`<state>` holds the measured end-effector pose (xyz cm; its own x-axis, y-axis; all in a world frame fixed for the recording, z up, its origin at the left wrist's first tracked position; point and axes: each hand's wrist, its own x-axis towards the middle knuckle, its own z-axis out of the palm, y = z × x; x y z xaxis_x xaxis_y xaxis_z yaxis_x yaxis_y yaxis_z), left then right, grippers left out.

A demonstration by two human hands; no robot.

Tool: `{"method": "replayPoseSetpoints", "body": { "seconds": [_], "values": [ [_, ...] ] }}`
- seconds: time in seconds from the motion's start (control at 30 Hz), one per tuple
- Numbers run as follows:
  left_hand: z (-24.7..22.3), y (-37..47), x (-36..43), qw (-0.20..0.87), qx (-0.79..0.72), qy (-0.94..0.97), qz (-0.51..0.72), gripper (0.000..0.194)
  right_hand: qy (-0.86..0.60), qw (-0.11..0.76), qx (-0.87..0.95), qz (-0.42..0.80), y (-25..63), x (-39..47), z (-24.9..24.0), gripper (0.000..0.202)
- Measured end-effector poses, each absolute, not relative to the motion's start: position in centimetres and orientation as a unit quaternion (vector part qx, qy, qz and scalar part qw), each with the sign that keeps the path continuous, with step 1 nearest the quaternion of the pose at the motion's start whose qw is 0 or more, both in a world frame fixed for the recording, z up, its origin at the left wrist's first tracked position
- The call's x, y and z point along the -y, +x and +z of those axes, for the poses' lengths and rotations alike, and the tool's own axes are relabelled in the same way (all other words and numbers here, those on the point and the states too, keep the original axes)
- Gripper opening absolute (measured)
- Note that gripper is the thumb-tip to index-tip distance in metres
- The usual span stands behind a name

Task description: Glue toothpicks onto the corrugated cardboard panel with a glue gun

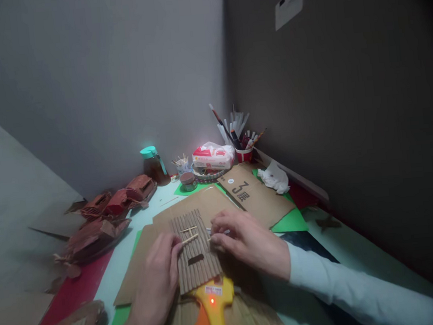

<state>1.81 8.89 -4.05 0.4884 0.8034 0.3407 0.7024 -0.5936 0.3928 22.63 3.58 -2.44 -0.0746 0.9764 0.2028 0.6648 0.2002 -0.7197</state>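
Note:
My left hand [160,261] is closed, with a thin wooden stick [190,239] pinched at its fingertips, above a ridged strip of corrugated cardboard [196,275]. Other small sticks [189,229] sit on this strip, just beyond the pinched one, and a dark slot shows in its lower part. To the right of the strip, my right hand [242,238] has thumb and forefinger pressed together. A tiny pale tip shows there; what it belongs to is hidden. A yellow glue gun [216,306] with a lit red light lies under the strip's near end.
Flat cardboard sheets [259,196] cover the table's middle. Brown model boats [97,236] stand at left. Behind are a teal-lidded bottle [156,166], a small jar [188,181], a tissue pack [213,156] and a cup of brushes [244,154]. Crumpled tissue [274,177] lies right.

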Motion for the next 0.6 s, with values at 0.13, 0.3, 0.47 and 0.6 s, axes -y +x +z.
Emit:
{"method": "replayPoseSetpoints", "body": {
  "seconds": [0.13, 0.3, 0.47, 0.6],
  "values": [
    [-3.9, 1.6, -8.5, 0.136, -0.446, 0.846, 0.259, 0.018, -0.585, 0.318, 0.706, 0.241, 21.9, -4.4, -2.1, 0.008],
    [-3.4, 1.4, -8.1, 0.174, -0.463, 0.828, 0.266, 0.020, -0.578, 0.295, 0.709, 0.275, 21.4, -5.1, -2.5, 0.013],
    [-3.1, 0.6, -8.0, 0.208, -0.493, 0.802, 0.266, 0.022, -0.597, 0.287, 0.699, 0.268, 21.5, -5.4, -3.0, 0.018],
    [-2.5, -1.1, -8.2, 0.223, -0.498, 0.794, 0.267, 0.018, -0.612, 0.275, 0.694, 0.261, 21.5, -5.7, -2.8, 0.019]
  ]
}}
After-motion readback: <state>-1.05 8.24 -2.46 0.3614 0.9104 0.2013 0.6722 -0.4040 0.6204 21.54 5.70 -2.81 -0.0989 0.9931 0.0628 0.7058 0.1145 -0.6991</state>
